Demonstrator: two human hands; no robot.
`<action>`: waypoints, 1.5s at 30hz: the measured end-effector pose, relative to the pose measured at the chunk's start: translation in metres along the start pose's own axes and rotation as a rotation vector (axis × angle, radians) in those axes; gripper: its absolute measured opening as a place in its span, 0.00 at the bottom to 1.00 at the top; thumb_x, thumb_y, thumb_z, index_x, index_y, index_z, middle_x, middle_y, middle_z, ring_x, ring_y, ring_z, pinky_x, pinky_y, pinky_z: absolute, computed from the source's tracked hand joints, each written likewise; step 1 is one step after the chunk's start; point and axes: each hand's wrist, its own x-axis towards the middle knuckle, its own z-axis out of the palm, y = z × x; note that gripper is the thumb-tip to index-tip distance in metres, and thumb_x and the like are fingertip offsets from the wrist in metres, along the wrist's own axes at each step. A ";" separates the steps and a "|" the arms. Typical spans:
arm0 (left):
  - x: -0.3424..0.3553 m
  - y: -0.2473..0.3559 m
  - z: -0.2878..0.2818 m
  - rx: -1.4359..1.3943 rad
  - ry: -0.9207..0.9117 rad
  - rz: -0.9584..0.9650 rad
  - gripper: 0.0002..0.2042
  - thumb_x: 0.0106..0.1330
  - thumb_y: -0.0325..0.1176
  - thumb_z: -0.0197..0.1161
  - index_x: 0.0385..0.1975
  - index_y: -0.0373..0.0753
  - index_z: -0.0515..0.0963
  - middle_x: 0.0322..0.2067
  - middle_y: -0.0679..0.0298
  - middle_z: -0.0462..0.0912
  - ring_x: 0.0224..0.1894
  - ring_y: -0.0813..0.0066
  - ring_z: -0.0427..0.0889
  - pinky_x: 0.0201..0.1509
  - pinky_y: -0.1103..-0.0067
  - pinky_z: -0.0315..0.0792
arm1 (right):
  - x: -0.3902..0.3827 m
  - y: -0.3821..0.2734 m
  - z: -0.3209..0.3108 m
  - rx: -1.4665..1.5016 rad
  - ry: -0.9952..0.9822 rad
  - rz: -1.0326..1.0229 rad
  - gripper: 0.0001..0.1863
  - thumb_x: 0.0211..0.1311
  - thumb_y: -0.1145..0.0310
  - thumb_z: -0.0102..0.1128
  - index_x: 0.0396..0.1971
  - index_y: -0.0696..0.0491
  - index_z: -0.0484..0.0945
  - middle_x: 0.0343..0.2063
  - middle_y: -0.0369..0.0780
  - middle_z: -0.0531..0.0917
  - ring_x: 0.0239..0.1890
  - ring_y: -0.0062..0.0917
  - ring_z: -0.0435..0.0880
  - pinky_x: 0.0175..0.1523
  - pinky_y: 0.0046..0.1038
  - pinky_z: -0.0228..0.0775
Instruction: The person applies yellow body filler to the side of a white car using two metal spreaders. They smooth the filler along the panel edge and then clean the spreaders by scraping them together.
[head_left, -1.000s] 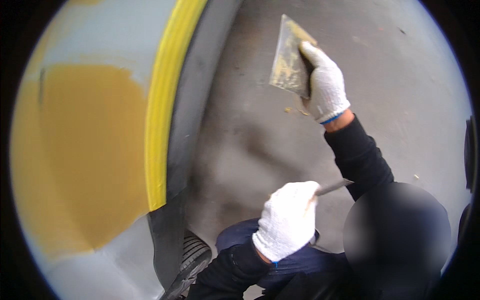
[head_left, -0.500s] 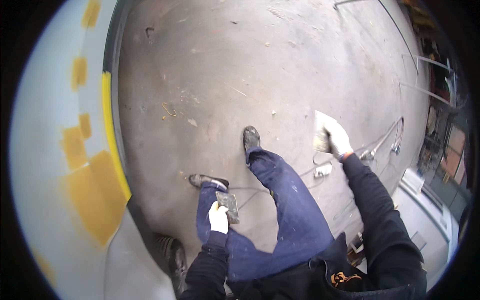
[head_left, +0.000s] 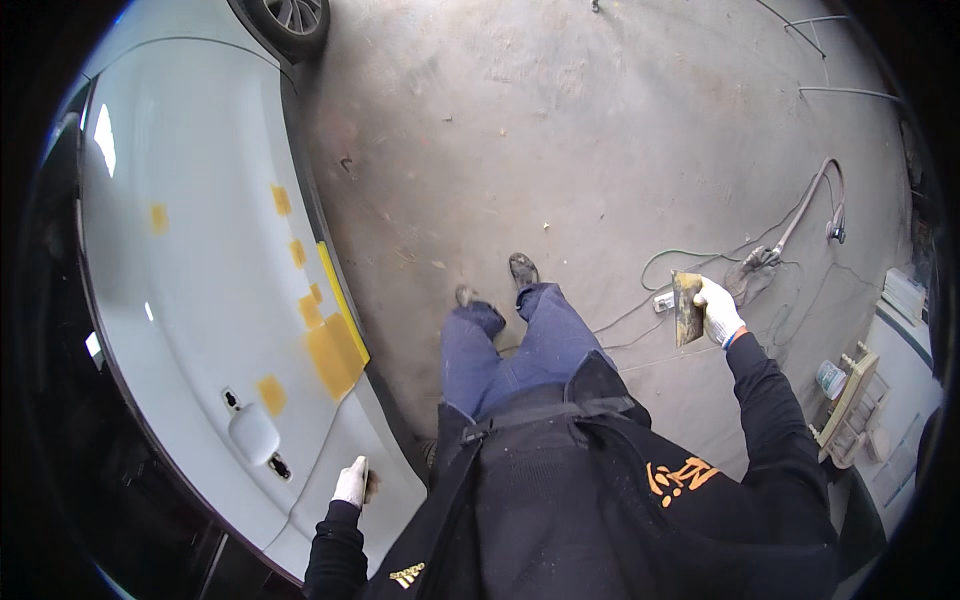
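My left hand [head_left: 350, 484], in a white knit glove, is closed on a thin flat plate [head_left: 367, 478], seen almost edge-on, beside a pale car's door [head_left: 190, 300]. The door has several ochre filler patches [head_left: 330, 365] and a strip of yellow tape [head_left: 338, 290] along its edge. Its handle opening [head_left: 253, 432] is near that hand. Out to the right, my right hand [head_left: 720, 314], also gloved, grips an upright rectangular spreader plate [head_left: 686, 308] smeared with yellowish filler.
Concrete floor [head_left: 500, 130] carries cords and a hose [head_left: 810, 200] with a dark tool [head_left: 752, 265]. A wheel [head_left: 290, 18] is at the top left. At the right stand a pale worktop [head_left: 890, 470], a wooden-edged rack [head_left: 850, 400] and a white tub [head_left: 830, 380]. Metal bars [head_left: 840, 90] lie upper right.
From a close, bent view of the filled panel, I have risen upright, so more door and floor show. My hands have moved apart, the left toward the door, both still holding plates.
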 end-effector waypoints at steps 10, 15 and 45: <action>0.040 0.177 0.005 -0.121 -0.161 0.603 0.14 0.70 0.40 0.55 0.31 0.38 0.82 0.18 0.64 0.79 0.13 0.74 0.72 0.15 0.77 0.63 | 0.037 -0.113 0.031 -0.042 0.068 -0.201 0.26 0.45 0.74 0.47 0.48 0.58 0.82 0.37 0.36 0.83 0.40 0.25 0.80 0.52 0.25 0.74; 0.065 0.356 -0.053 -0.093 -0.058 0.481 0.13 0.69 0.40 0.58 0.32 0.38 0.84 0.22 0.60 0.82 0.21 0.67 0.80 0.26 0.70 0.74 | 0.081 -0.208 0.083 0.274 0.187 -0.122 0.19 0.49 0.74 0.48 0.40 0.55 0.83 0.34 0.38 0.85 0.38 0.34 0.83 0.51 0.34 0.78; 0.021 1.305 -0.155 0.863 0.130 1.073 0.12 0.66 0.42 0.62 0.34 0.45 0.90 0.34 0.54 0.88 0.41 0.54 0.87 0.47 0.65 0.79 | 0.527 -1.160 0.320 -0.643 0.217 -1.188 0.21 0.81 0.63 0.45 0.48 0.66 0.81 0.42 0.47 0.87 0.46 0.31 0.84 0.57 0.30 0.73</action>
